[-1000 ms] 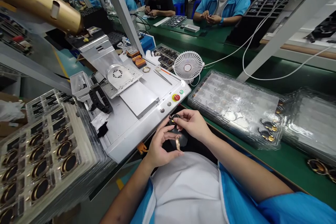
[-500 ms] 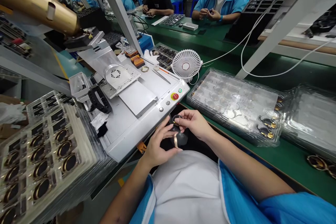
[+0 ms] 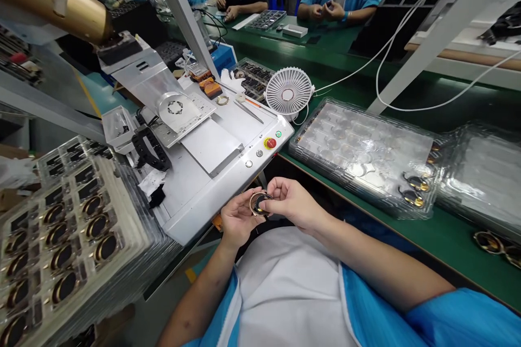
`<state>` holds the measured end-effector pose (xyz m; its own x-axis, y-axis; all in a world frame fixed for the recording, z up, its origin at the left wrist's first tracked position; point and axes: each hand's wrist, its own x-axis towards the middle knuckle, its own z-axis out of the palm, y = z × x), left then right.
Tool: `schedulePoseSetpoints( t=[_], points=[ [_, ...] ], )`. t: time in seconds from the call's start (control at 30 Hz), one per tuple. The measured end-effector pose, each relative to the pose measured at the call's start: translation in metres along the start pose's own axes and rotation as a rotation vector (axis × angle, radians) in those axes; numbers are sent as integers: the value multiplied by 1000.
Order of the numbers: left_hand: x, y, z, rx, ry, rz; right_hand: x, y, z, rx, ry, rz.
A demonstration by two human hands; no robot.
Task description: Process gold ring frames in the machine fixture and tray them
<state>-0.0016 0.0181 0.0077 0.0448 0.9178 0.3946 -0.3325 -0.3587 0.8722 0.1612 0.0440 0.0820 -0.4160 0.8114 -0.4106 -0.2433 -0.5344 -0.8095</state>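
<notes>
Just beyond my white shirt, both hands meet in front of the machine's edge. My left hand point(image 3: 238, 218) has its fingers and thumb closed on a thin gold ring point(image 3: 253, 205). My right hand point(image 3: 291, 203) pinches a round black disc part point(image 3: 261, 203) with gold on its face. The disc lies against the ring, overlapping its right side; whether it sits fully inside cannot be made out.
The white machine point(image 3: 203, 195) with its red button point(image 3: 271, 143) stands ahead and left. Stacked trays point(image 3: 101, 282) of black round parts are far left. A white fan point(image 3: 288, 92) and clear trays point(image 3: 362, 146) stand right. People work across the bench.
The ring and the black disc, apart before, are now together. My left hand has turned and its fingers have closed round the ring. My right hand has moved slightly down and left.
</notes>
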Motion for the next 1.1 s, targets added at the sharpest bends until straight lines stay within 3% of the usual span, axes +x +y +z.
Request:
schedulePoseSetpoints(
  t=[0.17,0.37,0.8,0.97,1.1],
  points=[
    [-2,-2,-2,51,19,61,-2,-1,7,-87,40,-89],
    [-4,-3,-4,69,5,73,-3,-1,11,-80,-13,-81],
    [-5,-5,-3,92,108,57,4,5,8,-109,-25,-110],
    [-8,-7,0,99,157,45,10,6,4,-43,-52,-45],
    [-10,-11,-2,88,164,49,13,5,-4,-180,-82,58]
  ],
)
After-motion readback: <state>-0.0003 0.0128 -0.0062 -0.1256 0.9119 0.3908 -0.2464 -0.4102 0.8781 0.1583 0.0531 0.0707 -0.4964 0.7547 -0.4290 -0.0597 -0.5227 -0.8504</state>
